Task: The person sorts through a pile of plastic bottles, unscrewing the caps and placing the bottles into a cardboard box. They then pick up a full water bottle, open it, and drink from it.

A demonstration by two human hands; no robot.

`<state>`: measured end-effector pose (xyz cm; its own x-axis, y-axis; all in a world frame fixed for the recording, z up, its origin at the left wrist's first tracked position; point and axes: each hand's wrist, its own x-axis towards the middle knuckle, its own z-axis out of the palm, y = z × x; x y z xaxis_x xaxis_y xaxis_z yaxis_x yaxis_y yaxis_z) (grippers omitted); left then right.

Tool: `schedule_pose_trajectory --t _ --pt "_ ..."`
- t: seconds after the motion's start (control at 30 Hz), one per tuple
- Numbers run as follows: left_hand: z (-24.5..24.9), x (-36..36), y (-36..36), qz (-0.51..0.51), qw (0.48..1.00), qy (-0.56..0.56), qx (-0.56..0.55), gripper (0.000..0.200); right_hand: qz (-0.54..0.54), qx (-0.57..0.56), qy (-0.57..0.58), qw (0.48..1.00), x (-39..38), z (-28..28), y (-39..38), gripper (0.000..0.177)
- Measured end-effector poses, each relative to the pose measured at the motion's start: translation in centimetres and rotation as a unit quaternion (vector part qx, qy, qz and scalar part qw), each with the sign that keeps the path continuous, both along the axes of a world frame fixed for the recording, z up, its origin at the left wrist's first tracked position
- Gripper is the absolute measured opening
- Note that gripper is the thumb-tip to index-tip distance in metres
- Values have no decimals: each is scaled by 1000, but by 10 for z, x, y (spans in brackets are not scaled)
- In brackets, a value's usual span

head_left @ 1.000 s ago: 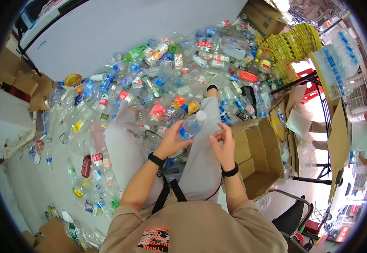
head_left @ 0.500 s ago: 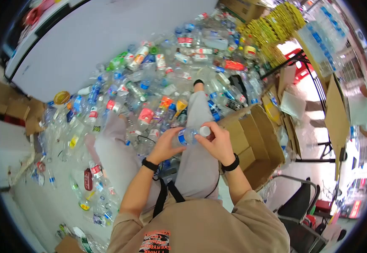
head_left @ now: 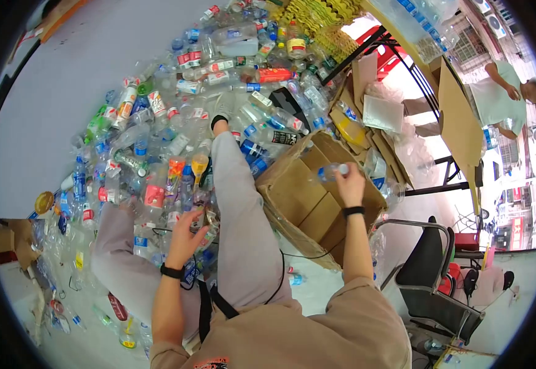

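My right hand (head_left: 351,184) grips a clear plastic bottle (head_left: 328,174) with a blue label by its white-capped end, over the open cardboard box (head_left: 273,203). The bottle lies nearly level, its body pointing left above the box's inside. My left hand (head_left: 185,237) has its fingers apart and holds nothing; it hovers over bottles between my legs. Around my feet spreads a large heap of used bottles, among them a pink-labelled bottle (head_left: 154,189), a red bottle (head_left: 274,75) and a dark-labelled bottle (head_left: 282,137).
A black chair (head_left: 424,258) stands at the right. Behind the box are flattened cardboard (head_left: 364,80) and a metal-framed table with a cardboard flap (head_left: 455,117). A person in a light shirt (head_left: 495,95) is at the upper right. Yellow egg-tray-like stacks (head_left: 317,18) lie at the top.
My right hand has carried the bottle right, over the box. My left hand has let go of it and moved away. The view has turned rightward, and the other person is now more visible.
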<state>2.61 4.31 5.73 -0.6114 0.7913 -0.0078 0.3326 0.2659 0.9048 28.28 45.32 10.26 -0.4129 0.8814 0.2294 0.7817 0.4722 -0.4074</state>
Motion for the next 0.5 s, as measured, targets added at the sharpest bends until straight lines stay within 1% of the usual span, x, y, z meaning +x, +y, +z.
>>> schedule_pose_trajectory --t 0.03,0.1,0.17,0.23,0.33,0.4,0.43,0.5 --pt "0 0 0 -1 1000 -5 -14 43 -5 -37 -32 999 -12 -20 3 38" --pt "-6 0 1 -1 999 -11 -32 41 3 -73 -90 993 -28 -80 23 40" --pt "-7 -1 4 0 999 -19 -49 41 -10 -138 -137 981 -54 -112 31 41" --pt "-9 -4 5 5 998 -24 -66 41 -12 -157 -132 979 -72 -141 38 42" --pt "-13 -6 7 27 996 -40 -78 41 -13 -194 -142 971 -95 -171 49 45" --pt "-15 -6 8 43 995 -47 -80 41 -47 -205 -199 957 -106 -185 59 44" --pt "-16 -6 7 43 994 -47 -85 41 -53 -220 -185 956 -110 -192 64 50" --pt "-19 -6 9 45 994 -47 -88 41 -53 -223 -189 955 -112 -203 71 53"
